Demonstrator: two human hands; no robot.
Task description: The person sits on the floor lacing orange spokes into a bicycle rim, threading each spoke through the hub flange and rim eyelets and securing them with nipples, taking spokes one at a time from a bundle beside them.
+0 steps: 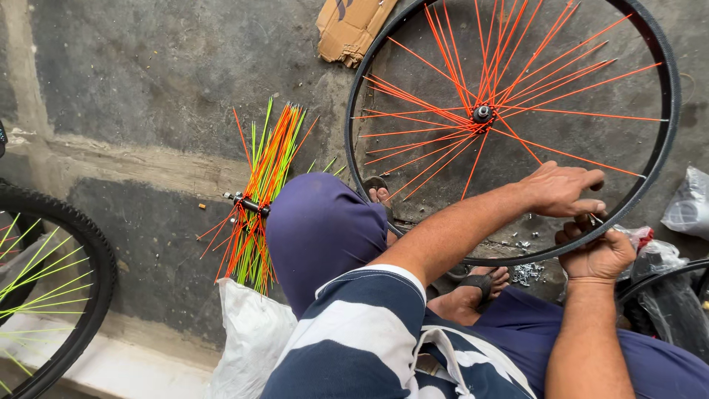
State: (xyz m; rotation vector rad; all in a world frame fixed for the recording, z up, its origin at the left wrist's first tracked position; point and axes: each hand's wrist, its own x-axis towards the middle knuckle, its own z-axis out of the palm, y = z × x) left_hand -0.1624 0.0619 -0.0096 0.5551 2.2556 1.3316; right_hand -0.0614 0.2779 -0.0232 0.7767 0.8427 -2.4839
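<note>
Both hands at lower rim of black wheel (pixel 668 111) w/ orange spokes: left hand (pixel 565 191) fingers curled over rim, right hand (pixel 597 255) gripping rim from below. 1 loose spoke bundle (pixel 258 192) on floor, 1 green-spoked wheel (pixel 70 295) far left.

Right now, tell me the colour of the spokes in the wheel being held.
Orange spokes in a black rim, seen in the head view.
</note>
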